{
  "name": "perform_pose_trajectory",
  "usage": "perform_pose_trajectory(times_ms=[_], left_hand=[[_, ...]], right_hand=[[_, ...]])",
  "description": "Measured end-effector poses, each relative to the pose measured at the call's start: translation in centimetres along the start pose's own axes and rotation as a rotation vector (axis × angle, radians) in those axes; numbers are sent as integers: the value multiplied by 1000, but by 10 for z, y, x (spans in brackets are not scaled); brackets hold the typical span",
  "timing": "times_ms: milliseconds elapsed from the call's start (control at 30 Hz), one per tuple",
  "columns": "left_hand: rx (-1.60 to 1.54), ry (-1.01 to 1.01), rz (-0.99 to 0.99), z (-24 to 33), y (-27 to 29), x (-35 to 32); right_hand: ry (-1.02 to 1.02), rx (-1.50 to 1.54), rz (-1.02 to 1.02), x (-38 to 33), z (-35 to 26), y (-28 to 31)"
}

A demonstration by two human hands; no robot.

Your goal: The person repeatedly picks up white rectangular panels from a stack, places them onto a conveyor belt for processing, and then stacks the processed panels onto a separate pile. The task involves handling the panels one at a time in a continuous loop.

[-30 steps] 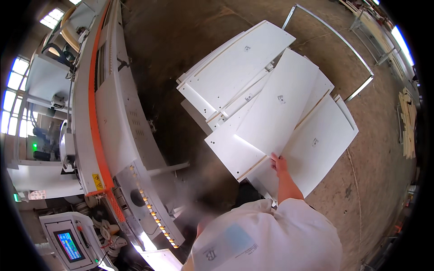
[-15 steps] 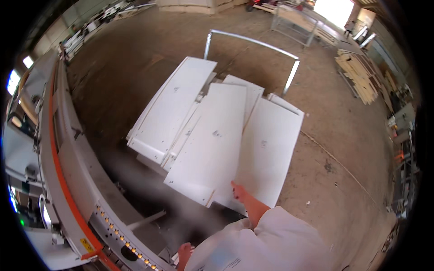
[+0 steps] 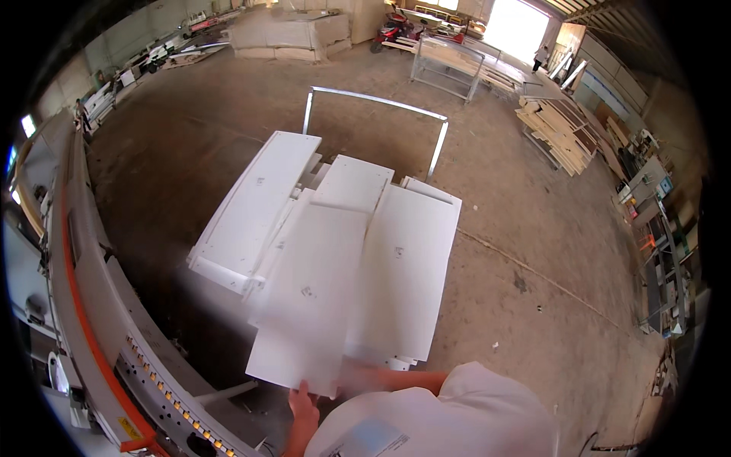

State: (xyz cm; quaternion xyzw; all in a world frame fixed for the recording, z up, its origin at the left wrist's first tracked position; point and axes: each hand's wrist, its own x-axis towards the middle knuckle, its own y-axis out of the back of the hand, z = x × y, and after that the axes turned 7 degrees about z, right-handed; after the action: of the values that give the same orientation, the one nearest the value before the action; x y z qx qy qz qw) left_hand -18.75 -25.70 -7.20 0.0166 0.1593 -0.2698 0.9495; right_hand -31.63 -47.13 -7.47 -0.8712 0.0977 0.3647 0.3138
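Note:
A long white panel lies on top of the stacked panels, its near end jutting out toward me. My left hand is closed on the near edge, thumb on top and the fingers partly hidden underneath. At the panel's near right corner, my right hand grips the edge; it is blurred and its fingers are mostly hidden. Beside it on the right lies another white panel, with a further white panel on the left and one behind.
A metal frame bar rises behind the stacks. Along my left runs a long grey machine with an orange strip and a row of yellow rollers. Wooden boards are piled at the far right. A person stands near the bright doorway.
The middle panel has slid toward me, uncovering more of the panel behind it. Both my hands have come to its near end. My view has tilted up and shifted right.

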Motion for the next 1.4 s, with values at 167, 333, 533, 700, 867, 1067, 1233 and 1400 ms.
perform_pose_trajectory(times_ms=[167, 333, 533, 700, 867, 1067, 1233, 1400], left_hand=[[-324, 355, 249, -35, 72, -59], [-484, 385, 642, 17, 123, -165], [-231, 278, 1148, 45, 134, -237], [-196, 227, 1383, 52, 118, -278], [-264, 274, 1596, 28, 109, -343], [-624, 200, 1849, -40, 99, -421], [-785, 288, 2007, -57, 83, -471], [-554, 245, 2094, -82, 70, -510]], right_hand=[[48, -116, 215, -47, -46, -11], [-39, -15, 377, 27, -32, 48], [-120, -34, 431, 43, -36, 17], [-111, -181, 383, 71, -9, 6], [-118, -297, 381, 57, -13, -56], [-84, -474, 153, 58, -12, -155], [-83, -662, -197, 56, 3, -262], [-171, -742, -408, 70, 38, -352]])
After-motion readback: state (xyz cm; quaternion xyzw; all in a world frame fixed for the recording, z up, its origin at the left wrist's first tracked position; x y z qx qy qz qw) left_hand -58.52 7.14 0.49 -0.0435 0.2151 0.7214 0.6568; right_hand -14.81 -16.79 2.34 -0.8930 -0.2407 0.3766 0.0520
